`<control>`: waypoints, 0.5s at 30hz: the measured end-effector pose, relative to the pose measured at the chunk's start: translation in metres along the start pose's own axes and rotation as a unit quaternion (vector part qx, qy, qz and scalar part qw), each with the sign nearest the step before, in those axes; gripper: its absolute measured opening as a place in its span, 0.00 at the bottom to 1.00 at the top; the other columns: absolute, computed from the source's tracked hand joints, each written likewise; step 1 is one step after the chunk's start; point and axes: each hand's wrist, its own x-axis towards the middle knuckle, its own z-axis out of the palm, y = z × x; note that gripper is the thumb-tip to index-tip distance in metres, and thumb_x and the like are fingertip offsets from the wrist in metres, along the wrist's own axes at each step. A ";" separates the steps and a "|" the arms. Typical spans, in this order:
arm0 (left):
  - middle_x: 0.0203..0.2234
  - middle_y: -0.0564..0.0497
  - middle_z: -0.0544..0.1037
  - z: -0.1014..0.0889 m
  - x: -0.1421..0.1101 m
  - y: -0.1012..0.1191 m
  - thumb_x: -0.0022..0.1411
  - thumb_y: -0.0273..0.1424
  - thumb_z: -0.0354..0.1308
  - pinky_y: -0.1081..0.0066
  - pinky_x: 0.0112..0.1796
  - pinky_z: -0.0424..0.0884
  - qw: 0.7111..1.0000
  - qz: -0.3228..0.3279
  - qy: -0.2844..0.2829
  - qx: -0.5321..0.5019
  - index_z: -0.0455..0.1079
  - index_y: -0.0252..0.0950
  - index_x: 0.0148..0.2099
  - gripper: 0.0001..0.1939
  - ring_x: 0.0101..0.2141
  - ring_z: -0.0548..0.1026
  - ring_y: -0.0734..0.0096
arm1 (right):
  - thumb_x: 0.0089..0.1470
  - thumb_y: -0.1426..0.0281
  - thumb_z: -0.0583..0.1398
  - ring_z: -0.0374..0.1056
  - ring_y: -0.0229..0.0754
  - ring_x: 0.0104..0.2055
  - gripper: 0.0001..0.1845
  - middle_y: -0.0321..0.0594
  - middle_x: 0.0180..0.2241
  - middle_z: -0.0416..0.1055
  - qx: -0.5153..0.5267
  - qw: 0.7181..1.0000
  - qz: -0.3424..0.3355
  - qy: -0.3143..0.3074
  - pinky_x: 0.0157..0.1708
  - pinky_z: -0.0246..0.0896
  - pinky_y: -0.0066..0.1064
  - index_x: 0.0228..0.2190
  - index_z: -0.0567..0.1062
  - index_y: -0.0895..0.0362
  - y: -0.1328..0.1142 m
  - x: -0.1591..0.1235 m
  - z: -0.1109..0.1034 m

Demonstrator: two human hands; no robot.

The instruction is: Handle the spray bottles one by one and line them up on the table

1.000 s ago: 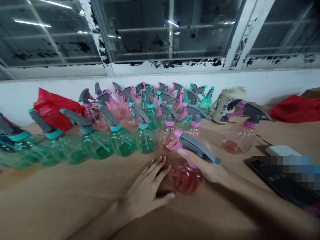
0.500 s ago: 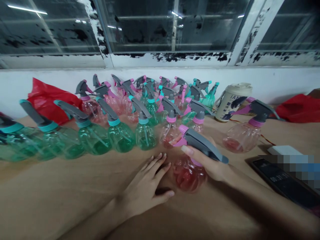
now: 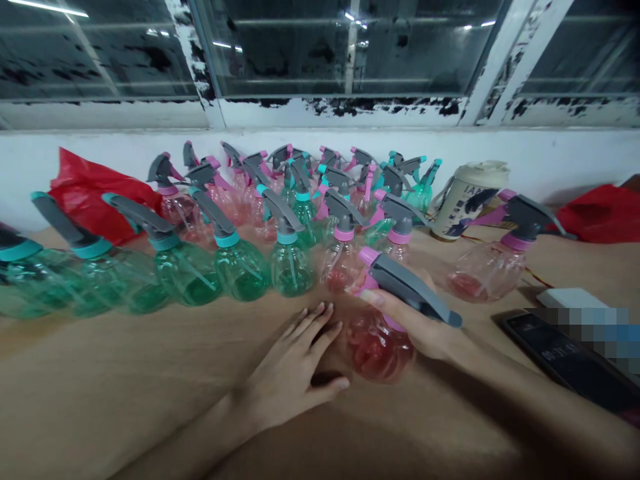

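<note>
My right hand (image 3: 415, 320) is wrapped round the neck and trigger of a pink spray bottle (image 3: 377, 350) with a grey and pink head. This bottle stands upright or nearly so, just right of my left hand (image 3: 295, 380). Flat on the tabletop, my left hand has its fingers stretched out and holds nothing. Beyond my hands stand a green spray bottle (image 3: 293, 270) with a turquoise collar and a clear-pink spray bottle (image 3: 339, 267) with a pink collar. To the right is another pink spray bottle (image 3: 487, 273).
More green bottles (image 3: 243, 273) line the left side, with several pink and green ones packed behind. Red plastic bags (image 3: 95, 193) lie at the far left and right. A beige cup (image 3: 467, 200), a white box (image 3: 570, 300) and a phone (image 3: 560, 357) are on the right.
My hands and the bottle in my right hand stay almost where they were. The camera view has shifted slightly, and the surroundings sit a little higher at the back.
</note>
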 end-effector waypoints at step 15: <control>0.63 0.40 0.57 0.005 -0.001 -0.003 0.65 0.53 0.49 0.54 0.59 0.54 0.999 0.010 0.024 0.027 0.58 0.32 0.64 0.36 0.62 0.55 0.53 | 0.55 0.61 0.60 0.73 0.44 0.42 0.09 0.37 0.38 0.77 0.041 0.999 0.000 -0.021 0.45 0.66 0.38 0.37 0.75 0.51 0.005 -0.001 -0.002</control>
